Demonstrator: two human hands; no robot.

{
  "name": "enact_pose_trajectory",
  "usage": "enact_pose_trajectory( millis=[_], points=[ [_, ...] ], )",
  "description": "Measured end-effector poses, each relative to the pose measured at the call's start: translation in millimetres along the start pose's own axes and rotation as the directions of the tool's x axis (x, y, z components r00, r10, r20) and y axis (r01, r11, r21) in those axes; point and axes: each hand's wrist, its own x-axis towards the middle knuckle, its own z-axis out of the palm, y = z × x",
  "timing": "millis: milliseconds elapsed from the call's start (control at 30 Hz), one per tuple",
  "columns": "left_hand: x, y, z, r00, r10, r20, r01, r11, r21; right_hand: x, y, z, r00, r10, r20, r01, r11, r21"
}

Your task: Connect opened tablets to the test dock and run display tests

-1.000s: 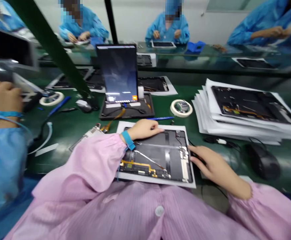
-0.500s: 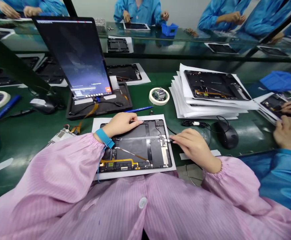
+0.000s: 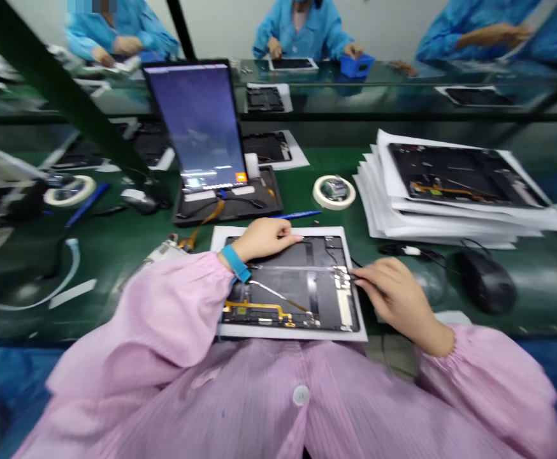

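Note:
An opened tablet back shell [image 3: 302, 287] lies on a white sheet [image 3: 221, 237] right in front of me, with black inner parts, an orange flex cable and a thin strip across its middle. My left hand [image 3: 264, 237] rests fingers-down on the shell's upper left part; a blue wrist strap sits at the cuff. My right hand [image 3: 393, 294] is at the shell's right edge, fingertips pinched together at the strip's right end. Both arms wear pink sleeves.
A lit tablet [image 3: 199, 124] stands upright in a black tray [image 3: 269, 204] beyond. A tape roll [image 3: 334, 191] and blue pen [image 3: 295, 215] lie near it. A stack of sheets with shells [image 3: 455, 185] sits right, a black mouse [image 3: 486, 280] beside it. People in blue work across the bench.
The camera view swung left, then right, then part-way back. My right hand moved from beside the shell up to the strip's right end and stays there; the left hand stays put.

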Motion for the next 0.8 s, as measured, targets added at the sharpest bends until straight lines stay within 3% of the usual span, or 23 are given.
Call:
enact_pose_trajectory(
  millis=[133,233,267,333,400,433,500,600,700,800],
  points=[
    [-2.9,1.8,-20.5,1.000,0.009,-0.029,-0.011,0.996,-0.084,-1.0,16.4,11.7,0.999,0.032,0.032,-0.034,0.999,0.036],
    [-14.1,-15.5,-66.1,0.974,-0.023,-0.226,-0.004,0.993,-0.116,-0.7,28.0,19.6,0.997,0.020,0.069,-0.022,0.999,0.039],
    [-19.6,-27.5,-83.8,0.936,-0.083,-0.342,0.042,0.991,-0.125,-0.8,30.3,20.9,0.997,0.014,0.076,-0.017,0.999,0.036],
    [-29.7,-60.2,-115.2,0.776,-0.258,-0.575,0.199,0.966,-0.164,-0.9,32.3,21.6,0.997,0.005,0.079,-0.007,1.000,0.026],
    [-35.3,-97.8,-134.0,0.626,-0.455,-0.634,0.413,0.882,-0.225,-0.8,32.4,20.8,0.997,0.004,0.076,-0.005,1.000,0.015],
    [-36.0,-115.2,-137.8,0.613,-0.519,-0.596,0.486,0.842,-0.234,-0.6,32.2,20.3,0.997,0.004,0.072,-0.005,1.000,0.010],
    [-34.4,-141.7,-136.2,0.642,-0.554,-0.531,0.510,0.825,-0.245,-0.1,31.9,19.4,0.998,0.000,0.063,0.000,1.000,0.001],
    [-30.2,-155.8,-124.9,0.658,-0.530,-0.535,0.504,0.838,-0.211,0.3,32.2,18.8,0.999,-0.011,0.053,0.012,1.000,-0.010],
    [-31.1,-143.1,-117.8,0.614,-0.484,-0.624,0.542,0.833,-0.112,0.7,33.2,18.9,0.999,-0.012,0.050,0.013,1.000,-0.022],
    [-35.4,-113.7,-112.4,0.574,-0.378,-0.726,0.581,0.813,0.036,0.3,36.0,20.0,0.999,-0.023,0.040,0.024,0.999,-0.033]
  ],
)
